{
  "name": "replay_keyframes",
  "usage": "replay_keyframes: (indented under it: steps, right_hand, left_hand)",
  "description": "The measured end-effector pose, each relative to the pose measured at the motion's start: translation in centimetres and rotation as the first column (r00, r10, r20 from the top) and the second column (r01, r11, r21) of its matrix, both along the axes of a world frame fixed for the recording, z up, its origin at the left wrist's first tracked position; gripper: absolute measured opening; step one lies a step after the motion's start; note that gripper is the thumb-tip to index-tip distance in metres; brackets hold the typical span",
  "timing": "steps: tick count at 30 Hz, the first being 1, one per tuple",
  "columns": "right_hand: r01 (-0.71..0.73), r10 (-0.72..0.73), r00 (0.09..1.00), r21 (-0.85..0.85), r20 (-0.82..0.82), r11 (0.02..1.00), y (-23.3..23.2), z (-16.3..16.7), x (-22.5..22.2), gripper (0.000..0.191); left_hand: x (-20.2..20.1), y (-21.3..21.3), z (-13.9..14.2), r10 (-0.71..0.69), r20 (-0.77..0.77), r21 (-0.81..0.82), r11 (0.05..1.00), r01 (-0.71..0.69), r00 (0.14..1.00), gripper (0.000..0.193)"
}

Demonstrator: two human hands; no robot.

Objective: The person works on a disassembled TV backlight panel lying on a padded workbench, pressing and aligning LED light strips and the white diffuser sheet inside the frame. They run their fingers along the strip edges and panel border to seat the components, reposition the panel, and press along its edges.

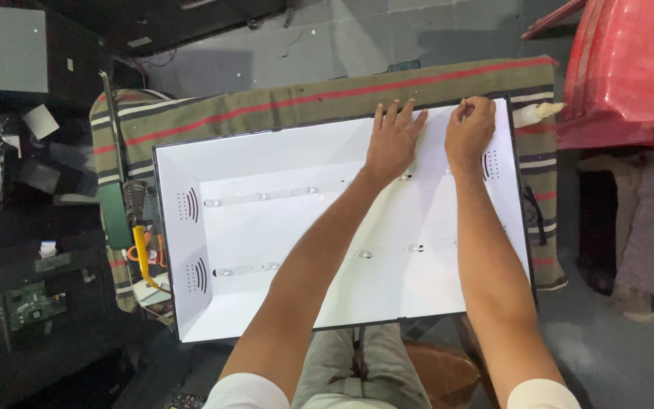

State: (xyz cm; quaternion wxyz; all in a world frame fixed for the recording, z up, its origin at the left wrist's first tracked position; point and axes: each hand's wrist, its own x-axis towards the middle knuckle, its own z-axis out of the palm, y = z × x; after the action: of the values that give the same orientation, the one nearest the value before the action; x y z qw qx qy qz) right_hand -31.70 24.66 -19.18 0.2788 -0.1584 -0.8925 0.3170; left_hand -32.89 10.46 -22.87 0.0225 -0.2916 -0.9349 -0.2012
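An opened flat-screen television back panel (266,227), white inside with a thin black frame, is seen from above lying flat on a surface draped in an olive blanket with red and cream stripes (304,102); the cloth appears to be spread there so that the panel is cushioned and kept from sliding. Two rows of LED backlight strips (263,196) with small domed lenses are laid across the white reflector sheet. Both hands are stretched to the panel's far edge. The left hand (392,140) is laid palm down with the fingers spread, seemingly so that the sheet is held flat. Just beside it, the right hand (469,130) is curled with its fingers pressed together near the upper right corner; whether something small is pinched there cannot be told. Dark speaker-grille slots (191,204) are seen at the panel's sloped left wall. A soldering iron with a yellow handle (139,246) is left at the surface's left side, well apart from both hands. A green circuit board (32,303) lies on the dark floor at the left, and a red moulded shape (630,68) is seen at the upper right
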Motion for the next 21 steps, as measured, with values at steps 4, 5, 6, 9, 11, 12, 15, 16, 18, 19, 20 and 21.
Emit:
replay_keyframes:
  steps: [4,5,6,9,11,12,15,16,18,19,20,21]
  right_hand:
    - [0.007,-0.007,1.0,-0.008,-0.013,1.0,0.1,-0.6,0.2,0.015]
    - [-0.007,0.006,1.0,-0.024,-0.024,1.0,0.2,-0.7,0.3,0.015]
    - [-0.023,0.021,0.999,-0.038,-0.037,0.999,0.3,-0.8,0.4,0.015]
    - [-0.072,0.053,0.994,-0.2,-0.096,0.977,0.7,-0.9,1.3,0.009]
    - [-0.026,0.008,0.993,-0.154,-0.117,0.988,0.7,-1.0,2.0,0.005]
    - [-0.003,-0.014,0.992,-0.133,-0.123,0.991,0.6,-1.0,2.3,0.003]
    - [-0.018,0.004,0.994,-0.132,-0.106,0.991,0.2,-1.3,2.9,0.009]
    - [-0.026,0.013,0.994,-0.13,-0.104,0.991,0.1,-1.3,3.0,0.01]
    - [-0.042,0.03,0.995,-0.125,-0.099,0.991,0.0,-1.5,3.0,0.011]
    - [-0.032,0.021,0.995,-0.116,-0.096,0.993,-0.1,-1.6,3.0,0.011]
    - [-0.023,0.013,0.995,-0.108,-0.095,0.994,-0.2,-1.7,2.9,0.011]
    - [-0.015,0.005,0.996,-0.1,-0.094,0.995,-0.3,-1.7,2.8,0.011]
  left_hand:
    - [0.5,-0.1,-0.3,-0.025,0.037,-0.072,0.997,0.027,0.999,0.061]
    - [0.6,0.0,-0.4,-0.026,0.041,-0.076,0.997,0.029,0.999,0.06]
    - [0.6,0.0,-0.4,-0.027,0.044,-0.079,0.996,0.03,0.999,0.059]
    - [0.9,0.2,-0.6,-0.023,0.051,-0.055,0.998,0.026,0.998,0.056]
    - [1.0,0.0,-0.7,-0.026,0.05,-0.03,0.999,0.028,0.998,0.054]
    - [1.2,-0.2,-0.9,-0.03,0.055,-0.019,0.999,0.031,0.998,0.054]
    - [1.5,-0.7,-1.1,-0.036,0.039,-0.002,0.999,0.036,0.999,0.053]
    - [1.6,-0.9,-1.2,-0.036,0.028,0.001,0.999,0.036,0.999,0.052]
    - [1.8,-1.1,-1.2,-0.04,0.039,-0.018,0.999,0.041,0.998,0.054]
    - [1.9,-1.2,-1.2,-0.041,0.046,-0.028,0.999,0.043,0.998,0.055]
    - [1.9,-1.3,-1.2,-0.047,0.044,-0.026,0.998,0.049,0.998,0.056]
    - [2.0,-1.4,-1.3,-0.053,0.042,-0.025,0.998,0.054,0.998,0.057]
